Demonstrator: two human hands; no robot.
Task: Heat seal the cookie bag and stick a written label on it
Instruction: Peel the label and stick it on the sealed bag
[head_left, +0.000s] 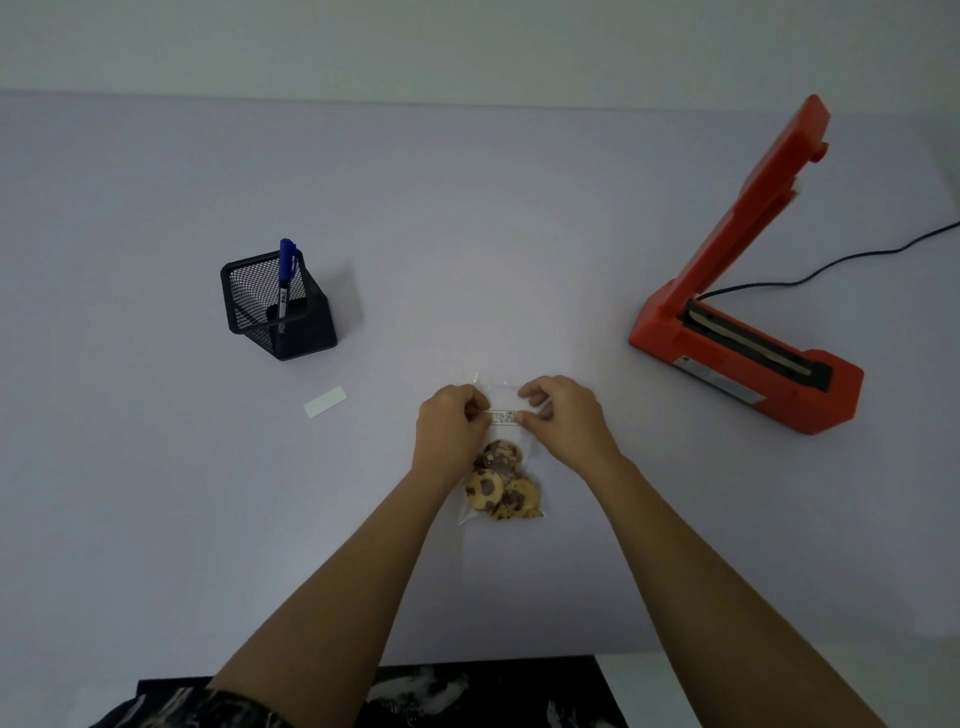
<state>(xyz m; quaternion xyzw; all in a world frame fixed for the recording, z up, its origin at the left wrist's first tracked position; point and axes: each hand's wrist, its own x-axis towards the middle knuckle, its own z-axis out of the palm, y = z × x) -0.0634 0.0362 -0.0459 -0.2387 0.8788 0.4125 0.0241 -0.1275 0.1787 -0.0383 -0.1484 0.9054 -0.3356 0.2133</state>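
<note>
**Both hands hold a written label (504, 417) over a clear cookie bag (501, 486) on a pale table (467, 234)**

At ten o'clock from the bag, a black mesh pen holder (280, 317) carries a blue marker (285, 267). A white paper strip (325, 401) lies at nine o'clock and is likely the peeled backing. The left hand (452, 423), fingers curled, pinches the label's left end. The label runs across the bag's twelve o'clock end, above the cookies, and the right hand (558, 415) pinches its right end. At two o'clock the orange heat sealer (743, 338) stands with its arm raised, its black cord (831, 262) trailing off to the right. Whether the label has touched the film cannot be told. The step looks best done by keeping the label taut and level, setting one end down first, then smoothing across — slack film would likely wrinkle beneath it.
</note>
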